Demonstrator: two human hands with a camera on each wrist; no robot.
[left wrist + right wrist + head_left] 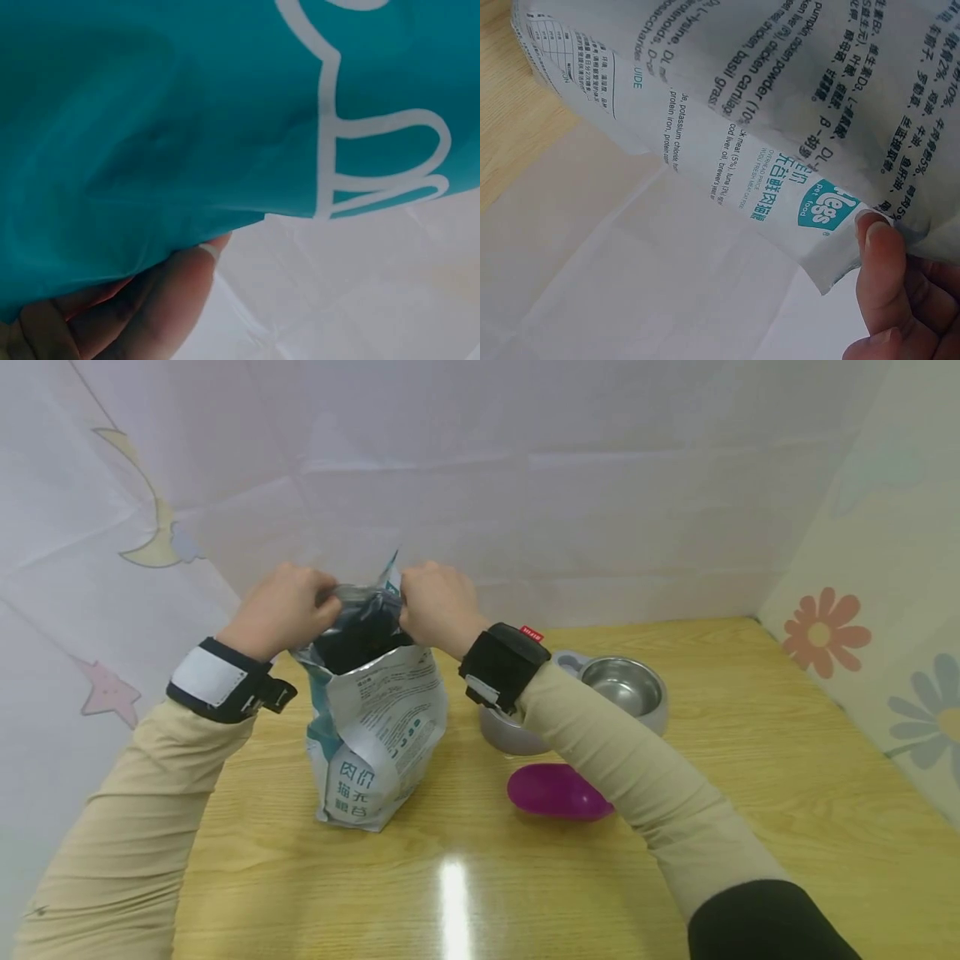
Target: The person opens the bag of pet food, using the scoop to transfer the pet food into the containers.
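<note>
1. Head view: a pet food bag stands up on the wooden table, a bit left of the middle; the left hand pinches the top edge of the bag on its left side, fingers curled tight; the right hand pinches the top edge on its right side, fingers curled too; the bag's mouth shows dark between the two hands; a shiny metal bowl sits in a grey holder to the right of the bag, behind the right arm; a purple scoop lies on the table just in front of the bowl, partly hidden by the sleeve.

2. Left wrist view: the teal side of the bag fills most of the picture; fingers curl under its lower edge and hold it.

3. Right wrist view: the white, printed side of the bag hangs close; a thumb presses on its edge, with the other fingers behind it.
</note>
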